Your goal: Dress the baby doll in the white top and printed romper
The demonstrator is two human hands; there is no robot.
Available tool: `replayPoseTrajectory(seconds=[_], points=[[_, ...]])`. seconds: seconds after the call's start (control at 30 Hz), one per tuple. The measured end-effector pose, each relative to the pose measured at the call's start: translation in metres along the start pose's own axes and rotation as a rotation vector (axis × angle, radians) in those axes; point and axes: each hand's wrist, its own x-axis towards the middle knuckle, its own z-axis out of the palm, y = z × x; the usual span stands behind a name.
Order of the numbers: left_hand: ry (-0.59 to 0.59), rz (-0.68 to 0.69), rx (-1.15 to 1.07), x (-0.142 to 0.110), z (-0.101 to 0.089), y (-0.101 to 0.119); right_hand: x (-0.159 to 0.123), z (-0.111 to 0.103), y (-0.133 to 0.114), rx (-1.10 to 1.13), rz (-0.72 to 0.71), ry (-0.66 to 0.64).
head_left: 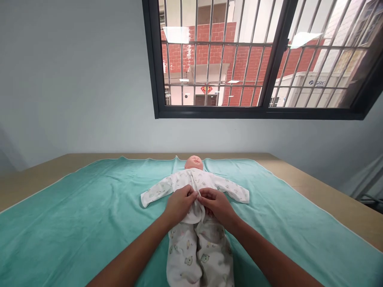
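Observation:
A baby doll lies on its back in the middle of a teal blanket, head toward the wall. It wears a white printed sleepsuit with the sleeves spread out to both sides. My left hand and my right hand meet over the doll's belly. Both are closed in a pinch on the front edges of the sleepsuit, fingertips almost touching at the middle seam. The doll's body under my hands is hidden.
The blanket covers most of a wooden table that stands against a pale wall. A barred window sits above, showing a red brick building. Bare tabletop shows along the far and right edges.

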Motion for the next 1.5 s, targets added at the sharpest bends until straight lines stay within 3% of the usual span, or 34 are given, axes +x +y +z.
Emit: replayPoseTrajectory(seconds=[0.23, 0.57, 0.83, 1.1, 1.5], points=[[0.009, 0.016, 0.053, 0.001, 0.003, -0.005, -0.003, 0.003, -0.001, -0.068, -0.026, -0.031], [0.036, 0.006, 0.093, 0.001, 0.008, -0.004, -0.002, 0.0, 0.001, 0.031, -0.02, -0.12], [0.104, 0.036, 0.231, -0.003, 0.013, -0.004, -0.001, -0.005, 0.001, 0.083, 0.003, -0.12], [0.166, 0.032, 0.228, -0.006, 0.016, -0.004, 0.0, -0.004, 0.001, 0.081, 0.045, -0.059], [0.154, 0.054, 0.218, -0.003, 0.015, -0.009, 0.001, -0.005, 0.004, 0.077, 0.032, -0.078]])
